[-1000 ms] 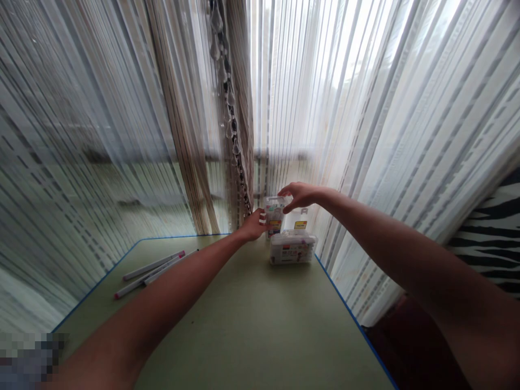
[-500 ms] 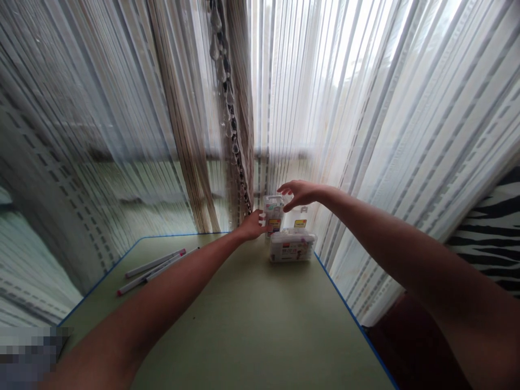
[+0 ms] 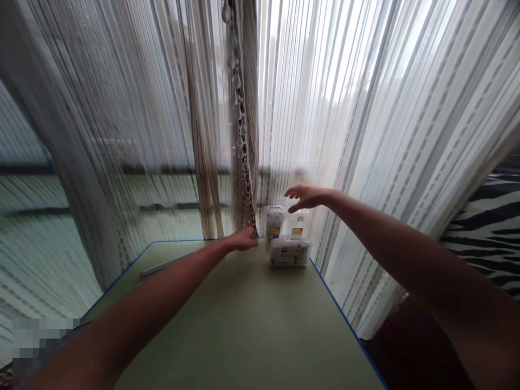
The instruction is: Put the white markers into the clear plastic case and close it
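Near the far corner of the table, my left hand (image 3: 242, 239) reaches in low, its fingers loosely apart and nothing visible in them. It is just left of an upright clear plastic case (image 3: 274, 223) with a yellow label, with a small gap between. My right hand (image 3: 304, 196) is held above a second clear case (image 3: 297, 223), thumb and fingers spread; whether it touches the case's top I cannot tell. In front of both stands a wider clear case (image 3: 290, 254) with a white top and printed label. White pens (image 3: 164, 265) lie partly behind my left forearm.
The pale green table (image 3: 247, 319) has a blue edge. String curtains (image 3: 309, 108) hang close behind it, with a beaded strand (image 3: 244, 135) down to the far corner. A zebra-striped fabric (image 3: 483, 233) is at the right.
My left hand has drawn back left and down from the upright left case. My right hand has shifted slightly right, still spread. The view has turned a little, and my forearm covers more of the pens.
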A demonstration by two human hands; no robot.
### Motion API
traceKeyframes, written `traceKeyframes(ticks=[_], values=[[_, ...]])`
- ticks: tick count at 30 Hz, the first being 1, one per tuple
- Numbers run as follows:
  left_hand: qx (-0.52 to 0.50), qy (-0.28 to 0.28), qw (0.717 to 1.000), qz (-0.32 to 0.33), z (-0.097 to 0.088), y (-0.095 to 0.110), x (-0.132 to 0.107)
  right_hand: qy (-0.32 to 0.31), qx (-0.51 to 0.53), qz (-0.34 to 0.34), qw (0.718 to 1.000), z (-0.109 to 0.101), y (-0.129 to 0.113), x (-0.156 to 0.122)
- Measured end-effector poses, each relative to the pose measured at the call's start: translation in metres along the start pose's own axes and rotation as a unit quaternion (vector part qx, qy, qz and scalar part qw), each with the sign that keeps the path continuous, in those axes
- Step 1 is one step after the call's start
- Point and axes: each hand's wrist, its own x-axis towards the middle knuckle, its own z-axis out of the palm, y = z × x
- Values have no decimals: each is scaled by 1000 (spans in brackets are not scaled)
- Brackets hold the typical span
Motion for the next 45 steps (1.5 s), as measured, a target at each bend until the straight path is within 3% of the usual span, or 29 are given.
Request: traceKeyframes(ticks=[7, 15, 26, 32, 37, 41, 43, 45], values=[[133, -31, 990, 34, -16, 11, -39, 28, -35, 21, 999, -9, -5, -16], [235, -38, 968, 82, 4, 22, -88, 53, -53, 48, 996, 19, 5, -34], [257, -45, 960, 103, 11, 24, -98, 32, -105, 52, 993, 54, 15, -9], [206, -50, 972, 105, 11, 19, -113, 42, -131, 55, 989, 60, 18, -8], [101, -23, 989, 104, 11, 21, -126, 108, -152, 77, 979, 28, 12, -32], [-4, 34, 995, 94, 16, 29, -130, 185, -145, 77, 969, -4, -4, -66], [-54, 77, 992, 83, 17, 33, -129, 203, -85, 53, 974, -13, -13, -87], [-198, 147, 965, 87, 16, 36, -127, 218, 4, 23, 976, -16, -20, -107]])
